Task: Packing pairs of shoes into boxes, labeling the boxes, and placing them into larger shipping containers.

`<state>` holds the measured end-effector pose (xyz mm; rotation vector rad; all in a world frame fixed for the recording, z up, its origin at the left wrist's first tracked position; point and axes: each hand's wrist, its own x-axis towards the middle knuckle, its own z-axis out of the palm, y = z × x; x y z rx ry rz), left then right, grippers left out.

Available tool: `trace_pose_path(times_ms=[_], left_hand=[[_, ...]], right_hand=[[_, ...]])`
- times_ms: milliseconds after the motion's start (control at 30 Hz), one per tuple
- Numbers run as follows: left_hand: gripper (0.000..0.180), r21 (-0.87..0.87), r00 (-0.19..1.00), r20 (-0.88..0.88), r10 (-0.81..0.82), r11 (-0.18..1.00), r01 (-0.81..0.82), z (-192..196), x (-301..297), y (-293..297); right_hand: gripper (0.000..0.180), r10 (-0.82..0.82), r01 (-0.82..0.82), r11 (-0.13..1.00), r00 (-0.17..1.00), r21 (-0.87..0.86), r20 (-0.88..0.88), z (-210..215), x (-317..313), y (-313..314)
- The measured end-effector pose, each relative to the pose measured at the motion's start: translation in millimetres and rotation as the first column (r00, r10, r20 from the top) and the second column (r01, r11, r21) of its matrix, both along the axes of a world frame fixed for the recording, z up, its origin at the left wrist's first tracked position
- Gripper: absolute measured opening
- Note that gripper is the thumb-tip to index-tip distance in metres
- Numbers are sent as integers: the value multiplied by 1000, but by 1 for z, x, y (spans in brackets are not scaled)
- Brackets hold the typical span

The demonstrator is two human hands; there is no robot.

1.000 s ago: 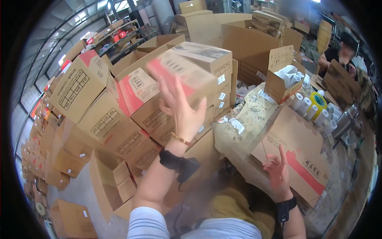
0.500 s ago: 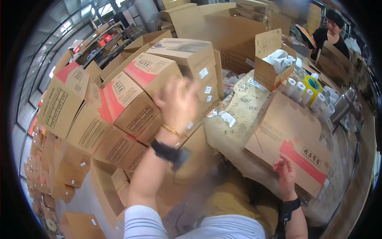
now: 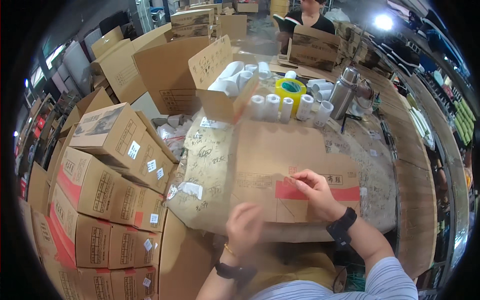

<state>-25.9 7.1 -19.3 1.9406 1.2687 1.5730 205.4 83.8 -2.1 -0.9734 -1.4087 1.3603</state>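
Observation:
A flattened brown cardboard box with a red band lies on the worktable in front of me. Over its red band is my right hand, thumb and fingers pinched together; whatever is between the fingertips, if anything, is too small to make out. My left hand hovers by the near left edge of the flattened box, curled and smeared by motion, so its grip cannot be read.
Stacked shoe boxes stand to the left. Paper label rolls, a yellow tape roll, and a steel thermos line the far side. An open carton holds more rolls. A person stands across the table.
My view has swung right toward the table. My left hand has left the stacked boxes and come over beside the flattened box; my right hand has moved farther over it, fingers now pinched.

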Motion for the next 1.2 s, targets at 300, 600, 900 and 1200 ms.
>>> trace_pose_path(times_ms=[300,600,900,1200], left_hand=[[38,-468,925,380,1,863,191,-32,15,19],[32,-461,961,269,-58,869,181,-23,13,25],[37,-461,963,254,-90,864,202,-25,9,21],[63,-179,621,784,5,960,217,43,2,34]], right_hand=[[27,-569,44,708,625,704,534,15,-10,167],[27,-801,-50,503,349,863,487,20,-75,248],[16,-352,12,556,909,831,222,18,-90,210],[11,89,-112,992,946,-57,-313,13,-82,27]])
